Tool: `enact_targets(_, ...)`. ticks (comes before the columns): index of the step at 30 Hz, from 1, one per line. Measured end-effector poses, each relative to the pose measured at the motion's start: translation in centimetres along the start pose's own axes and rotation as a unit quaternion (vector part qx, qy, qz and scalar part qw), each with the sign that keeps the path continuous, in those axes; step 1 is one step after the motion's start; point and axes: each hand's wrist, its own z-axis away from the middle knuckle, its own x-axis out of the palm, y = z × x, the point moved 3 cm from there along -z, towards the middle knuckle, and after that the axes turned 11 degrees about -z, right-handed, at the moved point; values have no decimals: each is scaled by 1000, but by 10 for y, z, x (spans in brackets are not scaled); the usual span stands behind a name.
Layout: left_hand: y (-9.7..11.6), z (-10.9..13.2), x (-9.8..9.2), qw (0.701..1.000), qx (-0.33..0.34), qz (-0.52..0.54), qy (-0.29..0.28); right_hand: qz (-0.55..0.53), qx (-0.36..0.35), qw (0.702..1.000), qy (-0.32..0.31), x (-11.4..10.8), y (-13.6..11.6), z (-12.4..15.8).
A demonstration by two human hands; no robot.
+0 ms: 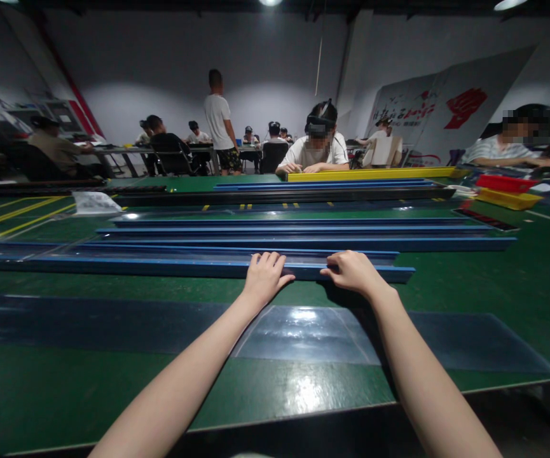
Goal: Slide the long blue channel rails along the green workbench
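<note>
I see the blue rail [160, 266] lying across mid-frame, long axis left to right, one end pointing right. My left hand [265, 277] drapes half-open over it; my right hand [355, 272], fingers curled, touches it nearer that end; whether either grips, I cannot tell. Upper right, the board [441, 95] carries lettering too blurred to read.

At twelve o'clock we see a seated co-worker in a white shirt [298, 156] behind a long yellow bar [374, 174]; between eleven and twelve, a standing person in patterned shorts [218, 117]. Towards two, we have a shallow red plastic tray [506, 184] and a yellow plastic tray [508, 199]; at ten, a crumpled translucent plastic sheet [96, 203].
</note>
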Motion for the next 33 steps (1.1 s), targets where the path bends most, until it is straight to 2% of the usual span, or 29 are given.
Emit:
enact_targets(22, 0, 0, 0, 1000, -3, 3, 2, 0, 5, 1000, -8, -1, -1, 0)
enact_targets(33, 0, 0, 2, 1000, -2, -2, 5, 1, -9, 1000, 7, 0, 0, 0)
